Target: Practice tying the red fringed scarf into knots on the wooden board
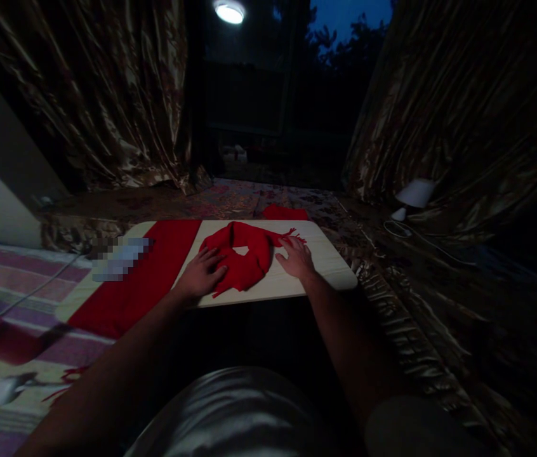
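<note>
A red fringed scarf (pixel 254 270) lies in a loop on a pale wooden board (pixel 330 260), with bare board showing through its middle. My left hand (pixel 200 271) rests flat on the loop's left side, fingers spread. At the right, my right hand (pixel 297 256) lies with fingers apart over the scarf's fringed end, its palm on or just above the board. A second red cloth (pixel 154 273) stretches across the left part of the board and hangs over its near edge.
A blurred-out flat item (pixel 120 259) lies on the board's left. Striped bedding (pixel 16 273) holds a red hair dryer (pixel 6 343) or similar object and a white plug (pixel 4 390). A small white lamp (pixel 414 193) with a cord stands right. Curtains (pixel 149 95) frame a dark window.
</note>
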The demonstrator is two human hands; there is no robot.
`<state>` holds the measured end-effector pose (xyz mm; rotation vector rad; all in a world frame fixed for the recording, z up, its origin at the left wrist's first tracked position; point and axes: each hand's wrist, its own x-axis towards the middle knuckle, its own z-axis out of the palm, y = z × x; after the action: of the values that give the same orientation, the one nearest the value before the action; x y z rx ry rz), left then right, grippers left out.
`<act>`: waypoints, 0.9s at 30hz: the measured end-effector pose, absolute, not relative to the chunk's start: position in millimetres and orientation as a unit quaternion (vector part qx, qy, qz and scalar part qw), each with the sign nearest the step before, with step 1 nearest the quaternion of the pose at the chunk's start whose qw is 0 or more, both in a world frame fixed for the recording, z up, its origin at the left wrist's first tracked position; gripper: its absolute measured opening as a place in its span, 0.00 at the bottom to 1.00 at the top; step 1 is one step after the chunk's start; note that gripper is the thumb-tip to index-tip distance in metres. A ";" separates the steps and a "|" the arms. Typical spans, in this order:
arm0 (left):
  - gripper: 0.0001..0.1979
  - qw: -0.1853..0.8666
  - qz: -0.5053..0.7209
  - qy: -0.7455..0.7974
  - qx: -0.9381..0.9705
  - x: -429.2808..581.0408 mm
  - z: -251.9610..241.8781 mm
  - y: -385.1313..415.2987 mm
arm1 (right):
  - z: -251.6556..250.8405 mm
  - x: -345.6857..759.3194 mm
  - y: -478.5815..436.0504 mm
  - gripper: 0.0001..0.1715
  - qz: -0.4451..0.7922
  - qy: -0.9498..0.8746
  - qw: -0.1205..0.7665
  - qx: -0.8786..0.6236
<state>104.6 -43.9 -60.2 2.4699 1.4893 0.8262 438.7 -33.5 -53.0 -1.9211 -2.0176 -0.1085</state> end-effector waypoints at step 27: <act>0.32 0.091 0.282 0.512 0.806 101.6 -66.2 -38.1 | -58.3 451.4 -24.4 0.45 -0.076 -0.479 0.327 -0.811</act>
<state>101.6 -38.1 -66.2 2.3965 1.5211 0.8371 451.4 -24.4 -58.3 -2.1238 -1.2559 -0.1983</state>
